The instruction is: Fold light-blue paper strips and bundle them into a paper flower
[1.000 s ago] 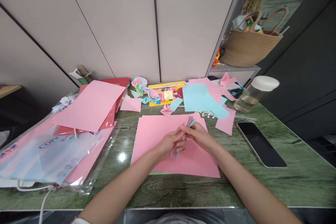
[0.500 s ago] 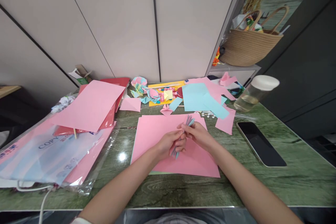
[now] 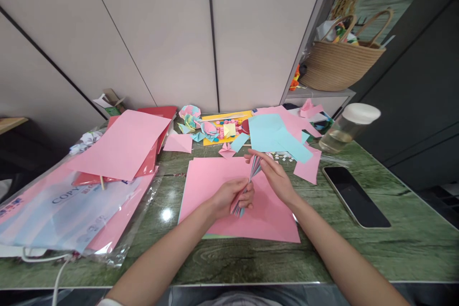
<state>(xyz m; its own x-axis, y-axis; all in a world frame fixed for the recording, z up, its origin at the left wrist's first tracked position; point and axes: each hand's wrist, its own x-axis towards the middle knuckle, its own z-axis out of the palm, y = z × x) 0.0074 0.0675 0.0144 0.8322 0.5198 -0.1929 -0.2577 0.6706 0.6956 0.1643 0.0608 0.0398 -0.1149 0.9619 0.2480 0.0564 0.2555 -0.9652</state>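
Note:
Over the pink sheets, my left hand (image 3: 237, 197) is closed round the middle of a pleated bundle of pink and blue paper (image 3: 255, 166). The bundle stands tilted, both its ends fanning out in narrow folds. At the upper end, my right hand (image 3: 277, 179) has its thumb and fingers about the folds, with the fingers reaching across the top. Beneath both hands lies a stack of pink paper (image 3: 211, 172), with a green edge showing at the bottom. The middle of the bundle is hidden by my left fingers.
Folded paper flowers (image 3: 209, 129), a yellow tray (image 3: 245, 114) and blue paper (image 3: 265, 131) lie at the back. A phone (image 3: 355, 196) and a lidded bottle (image 3: 344, 129) are on the right. Plastic-wrapped paper (image 3: 89, 210) and a white cable (image 3: 59, 272) are on the left.
My right hand has shifted its grip at the bundle's upper end, its fingers now stretched over the top. The upper folds show more spread. My left hand stays in place.

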